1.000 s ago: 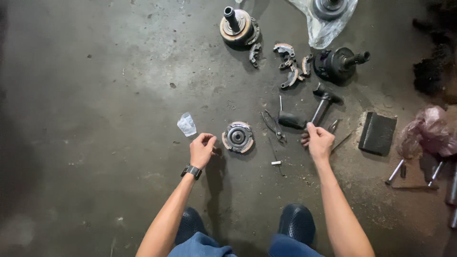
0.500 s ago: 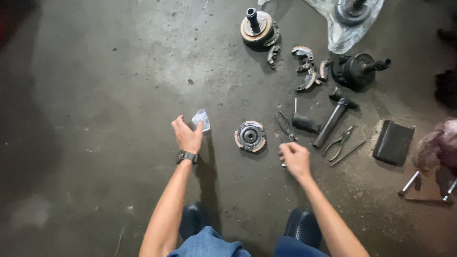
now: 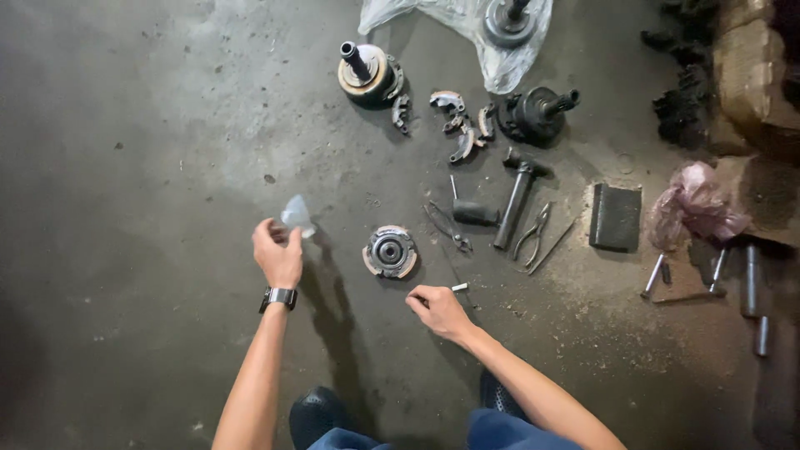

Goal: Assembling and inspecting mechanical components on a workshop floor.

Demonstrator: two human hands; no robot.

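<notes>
Head view: left hand [image 3: 278, 254] pinching small clear bag [image 3: 297, 214] left of round clutch hub [image 3: 390, 252] on floor [image 3: 150, 167]; right hand [image 3: 439, 310] closed on small pin [image 3: 459, 287] just below-right of hub. Likely gathering loose parts; bagging needs pin carried leftward past hub.

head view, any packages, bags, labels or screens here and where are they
Small clear plastic packet: pinched in the left hand, crumpled, whitish.
Clear plastic sheet or bag: top centre on the floor, under a round metal part.
Pink plastic bag: far right, bunched up.
Wristwatch: left wrist; dark, face not readable.
No labels or signs visible.
</notes>
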